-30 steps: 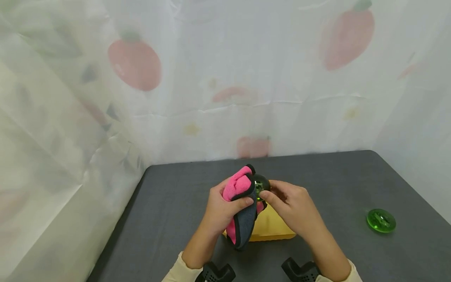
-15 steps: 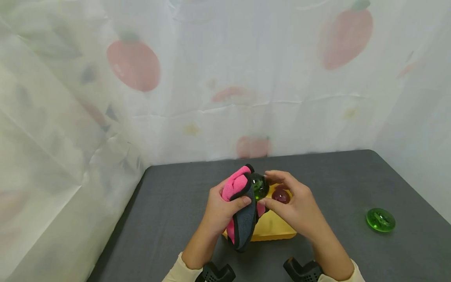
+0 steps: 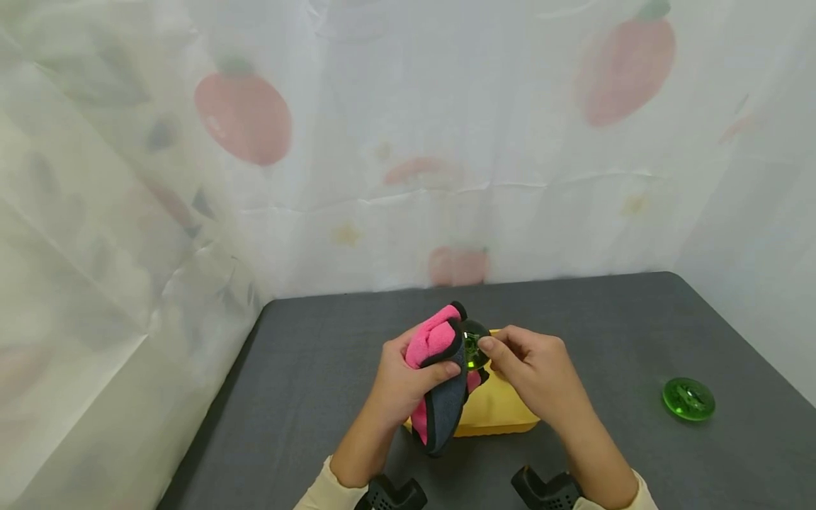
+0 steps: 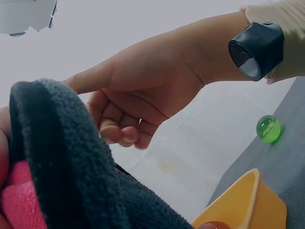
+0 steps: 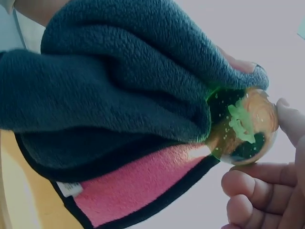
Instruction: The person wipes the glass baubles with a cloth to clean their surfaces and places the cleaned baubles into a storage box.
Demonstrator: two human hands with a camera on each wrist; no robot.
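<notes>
My left hand [image 3: 408, 382] grips a pink and dark grey cloth [image 3: 440, 382] and presses it against a clear green ball [image 3: 473, 345]. My right hand [image 3: 529, 375] pinches that ball from the right with thumb and fingers. In the right wrist view the cloth [image 5: 119, 119] wraps the left side of the ball [image 5: 243, 126], which has a green shape inside. In the left wrist view the cloth [image 4: 71, 167] fills the lower left and my right hand [image 4: 143, 95] curls above it. Both hands hover over a yellow tub [image 3: 494, 411].
A second green ball [image 3: 688, 399] lies on the dark grey table [image 3: 605, 333] at the right. A dark red ball [image 4: 214, 225] sits inside the yellow tub [image 4: 252, 205]. White sheets printed with strawberries [image 3: 408, 142] close in the back and left.
My right hand has closed in over the green ball again, hiding the red ball in the tub. The cloth and ball have shifted slightly down and to the right.
</notes>
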